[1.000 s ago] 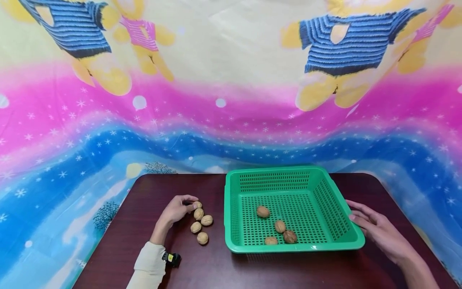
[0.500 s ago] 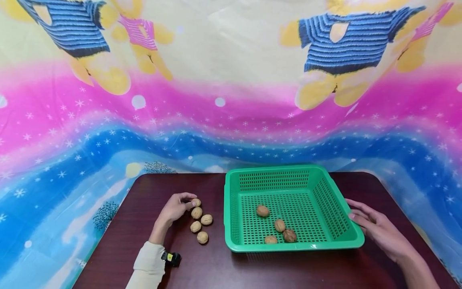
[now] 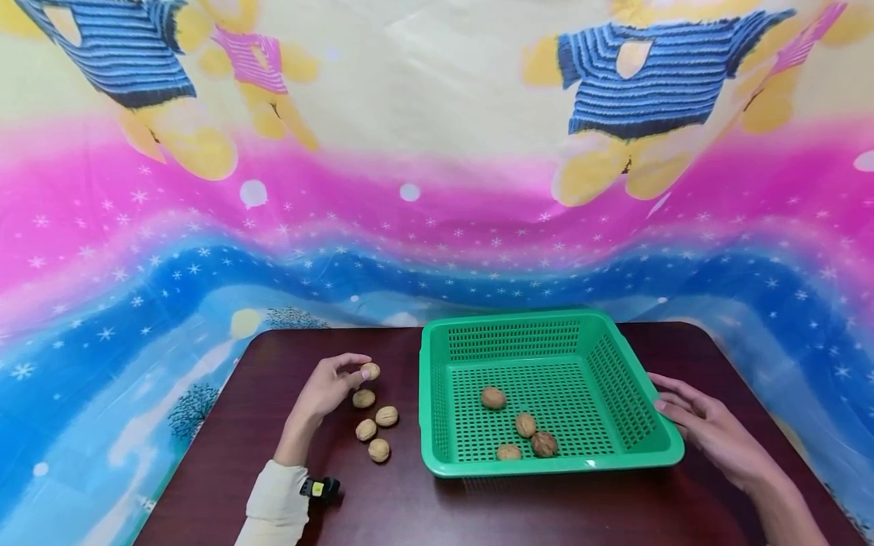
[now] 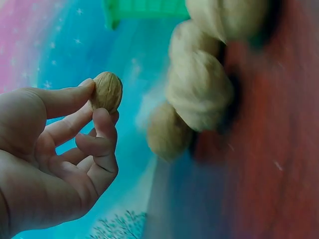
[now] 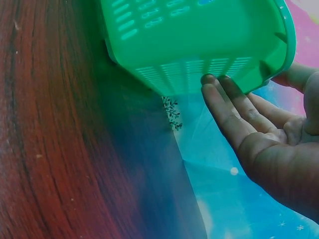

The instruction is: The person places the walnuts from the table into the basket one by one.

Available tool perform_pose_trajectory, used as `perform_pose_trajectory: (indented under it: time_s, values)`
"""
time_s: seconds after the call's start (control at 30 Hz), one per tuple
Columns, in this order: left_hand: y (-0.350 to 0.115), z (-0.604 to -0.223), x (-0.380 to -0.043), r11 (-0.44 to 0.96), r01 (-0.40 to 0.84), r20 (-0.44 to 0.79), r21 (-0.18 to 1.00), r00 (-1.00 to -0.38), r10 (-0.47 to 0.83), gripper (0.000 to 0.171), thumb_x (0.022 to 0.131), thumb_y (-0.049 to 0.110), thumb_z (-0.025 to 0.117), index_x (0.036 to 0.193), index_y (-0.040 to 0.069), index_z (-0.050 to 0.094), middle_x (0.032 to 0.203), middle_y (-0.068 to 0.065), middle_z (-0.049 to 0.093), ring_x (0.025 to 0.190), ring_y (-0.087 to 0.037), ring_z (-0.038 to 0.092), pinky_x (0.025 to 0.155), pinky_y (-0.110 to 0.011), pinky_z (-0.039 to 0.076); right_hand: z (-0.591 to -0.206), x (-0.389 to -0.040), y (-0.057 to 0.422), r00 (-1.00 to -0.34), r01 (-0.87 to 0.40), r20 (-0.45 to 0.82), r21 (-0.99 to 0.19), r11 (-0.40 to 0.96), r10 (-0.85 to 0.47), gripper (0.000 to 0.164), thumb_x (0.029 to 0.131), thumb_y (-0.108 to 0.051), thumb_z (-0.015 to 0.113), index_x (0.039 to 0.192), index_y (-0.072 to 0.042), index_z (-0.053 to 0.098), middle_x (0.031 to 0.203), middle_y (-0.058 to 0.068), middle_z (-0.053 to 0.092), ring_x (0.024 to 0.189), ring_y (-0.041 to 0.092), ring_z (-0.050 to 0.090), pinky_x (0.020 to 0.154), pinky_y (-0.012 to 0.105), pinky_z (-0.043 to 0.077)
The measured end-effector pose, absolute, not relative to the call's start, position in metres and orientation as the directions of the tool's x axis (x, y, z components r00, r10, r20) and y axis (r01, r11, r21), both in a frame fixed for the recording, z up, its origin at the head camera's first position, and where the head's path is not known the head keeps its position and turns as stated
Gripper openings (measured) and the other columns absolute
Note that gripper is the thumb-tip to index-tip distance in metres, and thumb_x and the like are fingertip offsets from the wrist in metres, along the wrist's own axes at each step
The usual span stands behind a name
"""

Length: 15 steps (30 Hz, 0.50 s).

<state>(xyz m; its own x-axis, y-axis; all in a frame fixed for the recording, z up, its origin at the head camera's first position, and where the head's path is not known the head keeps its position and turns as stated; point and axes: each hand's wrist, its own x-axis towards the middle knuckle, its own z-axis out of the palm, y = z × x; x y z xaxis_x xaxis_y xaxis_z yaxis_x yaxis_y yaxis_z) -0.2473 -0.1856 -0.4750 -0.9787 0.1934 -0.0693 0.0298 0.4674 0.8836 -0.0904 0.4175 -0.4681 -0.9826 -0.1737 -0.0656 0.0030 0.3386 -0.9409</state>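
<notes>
My left hand (image 3: 326, 387) pinches a walnut (image 4: 106, 92) between thumb and fingertips, raised above the left part of the table. Just below and nearer, several pale walnuts (image 3: 386, 416) lie in a loose group; the left wrist view shows them blurred. A green plastic basket (image 3: 546, 468) with slotted walls stands right of them, holding several walnuts (image 3: 493, 398), one darker than the others. At its right side, my right hand (image 3: 710, 432) holds the rim, thumb at the top edge and rather straight fingers (image 5: 224, 109) against the outer wall.
The dark red-brown table (image 3: 382, 508) has rounded far corners. Behind it hangs a cloth (image 3: 410, 250) printed with bears and snowflakes. A small black device (image 3: 321, 489) is strapped at my left cuff.
My left hand has lifted the pinched walnut up and away from the group, slightly leftward. The walnut beneath it has shifted a little left. My right hand stays at the basket.
</notes>
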Motion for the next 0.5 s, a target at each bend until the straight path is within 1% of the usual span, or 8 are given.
perform_pose_trajectory:
  time_s: [0.07, 0.13, 0.2, 0.27, 0.37, 0.5]
  values:
    - [-0.182, -0.469, -0.246, 0.454, 0.044, -0.055, 0.890, -0.978, 0.201, 0.033, 0.105, 0.022, 0.072, 0.136, 0.012, 0.073, 0.091, -0.019, 0.074, 0.098, -0.037, 0.067, 0.071, -0.033, 0.045, -0.468, -0.091, 0.417, -0.982, 0.002, -0.065, -0.943, 0.333, -0.177, 0.059, 0.118, -0.017, 0.044, 0.170, -0.003, 0.021, 0.132, -0.011, 0.072, 0.117, 0.007, 0.074, 0.091, 0.024, 0.060]
    - [-0.176, -0.463, -0.245, 0.441, 0.063, -0.035, 0.895, -0.977, 0.212, 0.031, 0.105, 0.023, 0.072, 0.135, 0.015, 0.074, 0.099, -0.018, 0.077, 0.098, -0.035, 0.068, 0.072, -0.034, 0.047, -0.468, -0.091, 0.416, -0.982, 0.000, -0.062, -0.945, 0.327, -0.181, 0.059, 0.117, -0.016, 0.044, 0.170, -0.003, 0.022, 0.132, -0.010, 0.073, 0.117, 0.008, 0.074, 0.090, 0.024, 0.060]
    - [-0.168, -0.456, -0.244, 0.432, 0.086, -0.018, 0.898, -0.972, 0.233, 0.031, 0.105, 0.025, 0.073, 0.135, 0.016, 0.074, 0.109, -0.016, 0.079, 0.099, -0.030, 0.069, 0.072, -0.034, 0.048, -0.468, -0.091, 0.416, -0.981, -0.005, -0.058, -0.947, 0.321, -0.187, 0.058, 0.117, -0.015, 0.044, 0.170, -0.003, 0.022, 0.131, -0.008, 0.073, 0.116, 0.009, 0.074, 0.090, 0.024, 0.060]
    - [-0.159, -0.450, -0.243, 0.423, 0.107, -0.003, 0.900, -0.968, 0.252, 0.031, 0.104, 0.026, 0.074, 0.134, 0.017, 0.075, 0.115, -0.014, 0.078, 0.096, -0.024, 0.069, 0.072, -0.033, 0.048, -0.469, -0.092, 0.416, -0.980, -0.007, -0.056, -0.949, 0.314, -0.190, 0.058, 0.117, -0.015, 0.044, 0.170, -0.003, 0.022, 0.131, -0.007, 0.074, 0.116, 0.010, 0.075, 0.091, 0.024, 0.060]
    - [-0.146, -0.440, -0.241, 0.404, 0.134, 0.017, 0.905, -0.960, 0.280, 0.031, 0.103, 0.025, 0.075, 0.133, 0.018, 0.075, 0.112, -0.013, 0.077, 0.089, -0.019, 0.066, 0.074, -0.033, 0.050, -0.469, -0.092, 0.416, -0.980, -0.005, -0.058, -0.949, 0.317, -0.189, 0.058, 0.118, -0.015, 0.044, 0.170, -0.003, 0.022, 0.131, -0.007, 0.074, 0.117, 0.009, 0.074, 0.091, 0.023, 0.060]
    - [-0.127, -0.430, -0.241, 0.396, 0.188, 0.054, 0.899, -0.944, 0.325, 0.032, 0.103, 0.024, 0.075, 0.133, 0.015, 0.075, 0.107, -0.011, 0.077, 0.088, -0.017, 0.067, 0.082, -0.037, 0.055, -0.468, -0.091, 0.416, -0.981, 0.002, -0.065, -0.945, 0.326, -0.183, 0.059, 0.118, -0.016, 0.044, 0.170, -0.004, 0.021, 0.132, -0.011, 0.073, 0.117, 0.008, 0.074, 0.091, 0.023, 0.060]
